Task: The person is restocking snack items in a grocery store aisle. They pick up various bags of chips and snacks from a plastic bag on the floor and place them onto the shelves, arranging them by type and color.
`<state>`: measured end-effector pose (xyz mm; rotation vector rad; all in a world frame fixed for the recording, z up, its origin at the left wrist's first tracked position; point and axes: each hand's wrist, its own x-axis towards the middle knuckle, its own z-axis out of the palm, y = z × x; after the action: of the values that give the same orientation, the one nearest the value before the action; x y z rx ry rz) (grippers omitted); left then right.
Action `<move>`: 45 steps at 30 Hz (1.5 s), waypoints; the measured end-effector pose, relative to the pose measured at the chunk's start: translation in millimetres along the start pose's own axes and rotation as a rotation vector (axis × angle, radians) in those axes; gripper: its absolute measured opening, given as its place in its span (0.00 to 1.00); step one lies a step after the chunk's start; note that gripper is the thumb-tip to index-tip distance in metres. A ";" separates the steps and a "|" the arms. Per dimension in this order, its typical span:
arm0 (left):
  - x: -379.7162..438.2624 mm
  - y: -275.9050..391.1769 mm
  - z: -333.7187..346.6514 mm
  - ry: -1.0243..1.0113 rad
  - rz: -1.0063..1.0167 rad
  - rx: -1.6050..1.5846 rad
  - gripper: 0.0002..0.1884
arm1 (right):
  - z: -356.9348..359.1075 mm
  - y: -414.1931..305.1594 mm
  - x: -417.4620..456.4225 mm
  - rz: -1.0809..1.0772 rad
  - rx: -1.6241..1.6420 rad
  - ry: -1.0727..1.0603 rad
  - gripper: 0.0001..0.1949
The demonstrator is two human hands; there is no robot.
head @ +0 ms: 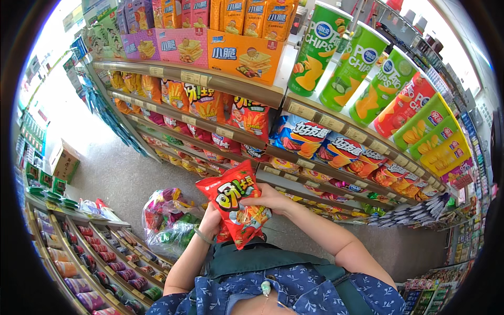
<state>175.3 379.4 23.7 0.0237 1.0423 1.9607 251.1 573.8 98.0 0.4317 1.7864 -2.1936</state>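
A red bag of potato snacks (236,204) is held in front of my chest, tilted, its printed front facing up. My right hand (269,199) grips its right edge, the thumb lying across the front. My left hand (212,220) is at the lower left side, partly hidden by the bag; more red packaging shows beneath, close to its fingers. Beyond the bag, shelves carry similar red snack bags (249,117) and orange ones (204,104). Blue bags of chips (301,134) stand on the shelf to the right.
A large clear plastic bag (169,224) full of colourful packets sits on the floor at left. Shelf edges (244,87) with price tags run across ahead. Potato chip canisters (321,49) and snack boxes (244,57) stand on top. Shelves of cans (90,300) are at lower left, a cardboard box (65,162) beyond.
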 end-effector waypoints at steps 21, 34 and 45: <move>27.6 160.2 -8.8 -0.601 0.280 1.413 0.34 | -46.7 -92.9 123.5 -0.937 -0.101 1.083 0.33; 144.1 184.2 46.8 -0.563 0.555 1.631 0.45 | -71.1 -81.5 153.0 -1.269 -0.452 1.343 0.35; 116.7 189.2 52.6 -0.613 0.415 1.594 0.50 | -80.1 -61.4 154.3 -1.088 -0.746 1.354 0.39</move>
<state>-6.4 449.3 143.3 1.6517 1.9086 0.7895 89.7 660.2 76.2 1.0553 4.0815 -1.2158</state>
